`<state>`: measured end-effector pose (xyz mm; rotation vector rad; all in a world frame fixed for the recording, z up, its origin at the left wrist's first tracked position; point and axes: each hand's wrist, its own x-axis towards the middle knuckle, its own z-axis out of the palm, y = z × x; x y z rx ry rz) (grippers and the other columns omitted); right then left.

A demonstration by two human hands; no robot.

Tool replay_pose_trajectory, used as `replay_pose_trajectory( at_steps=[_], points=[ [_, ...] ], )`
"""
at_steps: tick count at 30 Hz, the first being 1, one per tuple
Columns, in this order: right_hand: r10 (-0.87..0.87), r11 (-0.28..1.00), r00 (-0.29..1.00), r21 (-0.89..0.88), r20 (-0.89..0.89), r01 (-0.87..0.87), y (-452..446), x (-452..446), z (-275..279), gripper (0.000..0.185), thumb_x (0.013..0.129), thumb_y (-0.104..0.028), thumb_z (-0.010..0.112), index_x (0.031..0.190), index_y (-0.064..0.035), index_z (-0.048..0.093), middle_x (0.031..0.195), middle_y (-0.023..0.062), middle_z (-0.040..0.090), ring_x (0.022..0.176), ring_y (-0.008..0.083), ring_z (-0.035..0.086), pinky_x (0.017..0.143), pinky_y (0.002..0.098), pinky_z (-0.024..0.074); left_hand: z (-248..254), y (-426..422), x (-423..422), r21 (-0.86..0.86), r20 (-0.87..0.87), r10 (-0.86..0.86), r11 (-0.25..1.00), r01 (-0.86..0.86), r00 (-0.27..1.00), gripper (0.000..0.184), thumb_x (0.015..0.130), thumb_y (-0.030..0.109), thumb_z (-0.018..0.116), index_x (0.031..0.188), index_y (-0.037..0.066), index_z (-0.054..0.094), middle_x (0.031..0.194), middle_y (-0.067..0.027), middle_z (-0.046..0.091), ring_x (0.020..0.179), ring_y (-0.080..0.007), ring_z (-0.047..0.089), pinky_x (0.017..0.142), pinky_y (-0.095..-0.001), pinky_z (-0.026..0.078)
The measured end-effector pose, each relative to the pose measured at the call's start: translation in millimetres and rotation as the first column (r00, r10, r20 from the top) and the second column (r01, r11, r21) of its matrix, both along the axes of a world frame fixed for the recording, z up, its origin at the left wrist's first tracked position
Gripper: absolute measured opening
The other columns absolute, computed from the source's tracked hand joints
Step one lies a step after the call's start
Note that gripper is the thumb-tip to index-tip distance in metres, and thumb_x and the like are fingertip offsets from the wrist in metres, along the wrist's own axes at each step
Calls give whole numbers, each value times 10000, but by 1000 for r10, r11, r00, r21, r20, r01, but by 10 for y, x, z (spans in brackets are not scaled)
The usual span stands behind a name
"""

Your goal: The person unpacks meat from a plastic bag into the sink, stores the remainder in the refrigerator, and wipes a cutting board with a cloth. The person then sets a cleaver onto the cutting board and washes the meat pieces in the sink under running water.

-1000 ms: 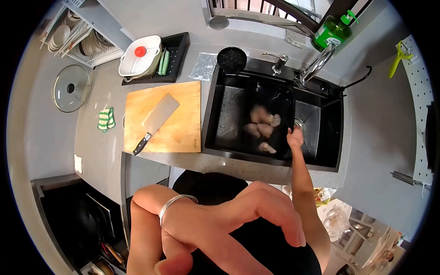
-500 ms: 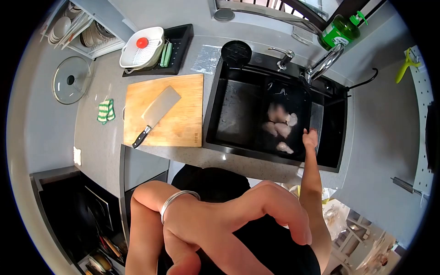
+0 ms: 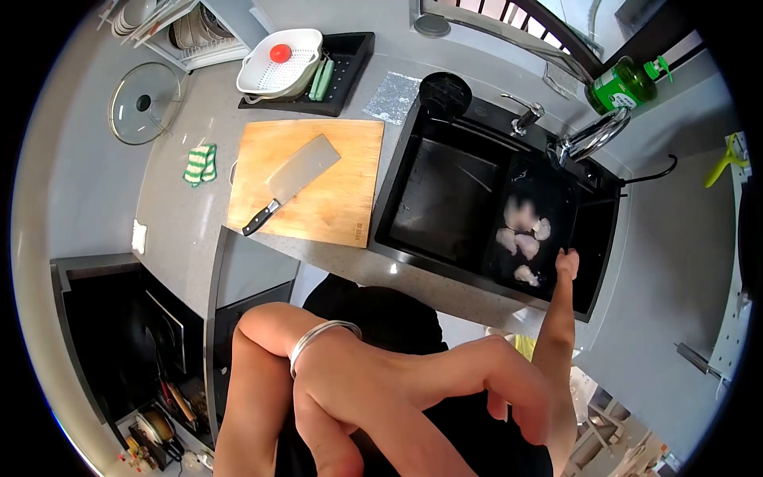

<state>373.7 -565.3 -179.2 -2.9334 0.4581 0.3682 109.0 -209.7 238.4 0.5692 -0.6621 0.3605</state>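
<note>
Near the camera, my left hand (image 3: 389,381) hangs in front of my body with its fingers apart and nothing visible in it; a silver bangle circles the wrist. My right hand (image 3: 567,261) closes on the right rim of a black tub (image 3: 550,189), partly hidden by the fingers. The tub sits inside the black sink (image 3: 445,199), towards its right side. Several pale raw meat pieces (image 3: 526,245) lie in water in the tub. To the left of the sink, a cleaver (image 3: 304,168) rests flat on a wooden cutting board (image 3: 342,195).
A white colander (image 3: 274,75) with a red object stands on a black tray (image 3: 350,67). Behind the sink are the faucet (image 3: 596,133) and a green soap bottle (image 3: 624,86). A striped cloth (image 3: 199,164) and a glass lid (image 3: 145,83) are at the left.
The black tub with the meat has slid right along the sink, with my right hand at its rim. My left hand remains apart from the sink. The camera view has shifted and tilted.
</note>
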Motion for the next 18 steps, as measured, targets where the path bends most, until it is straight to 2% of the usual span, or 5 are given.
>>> replay_pose_trajectory(
  at_steps=[2,7,12,14,18],
  points=[
    [-38,999,999,-26,1,38,-57,31,-23,354,849,-304,597,1148,-115,590,1187,126,583,1089,330,562,858,446,475,36,-135,-191,-83,-192,83,991,-101,978,536,941,482,397,893,40,697,1037,-272,492,957,-296,479,871,-363,382],
    [-100,994,992,-43,-73,97,-125,129,56,363,847,-318,591,1150,-118,585,1196,136,583,1097,325,562,867,445,474,-326,196,3,228,50,-26,974,14,998,488,944,479,388,980,80,666,1157,-260,418,1011,-306,467,904,-397,380],
    [191,974,977,-107,-92,-200,-329,268,293,358,821,-271,610,1109,-60,584,1141,167,602,1062,340,572,868,429,471,-533,536,-97,416,-187,-139,886,207,972,576,936,542,371,1139,42,572,1201,-194,373,1111,-327,417,935,-425,370],
    [289,955,957,-80,17,-287,-251,231,564,356,814,-243,628,1097,-32,581,1096,180,618,1027,337,591,860,415,475,-738,692,-125,604,-344,-12,763,232,939,510,905,432,505,1163,-7,543,1230,-182,362,1109,-289,429,918,-382,395],
    [414,752,842,391,346,-531,-368,186,434,182,876,-124,581,1002,7,581,876,107,625,811,178,581,775,300,467,-1234,889,-248,911,-400,462,296,287,792,401,870,213,588,1213,24,500,1228,-138,428,1048,-260,517,874,-346,439]
  ],
)
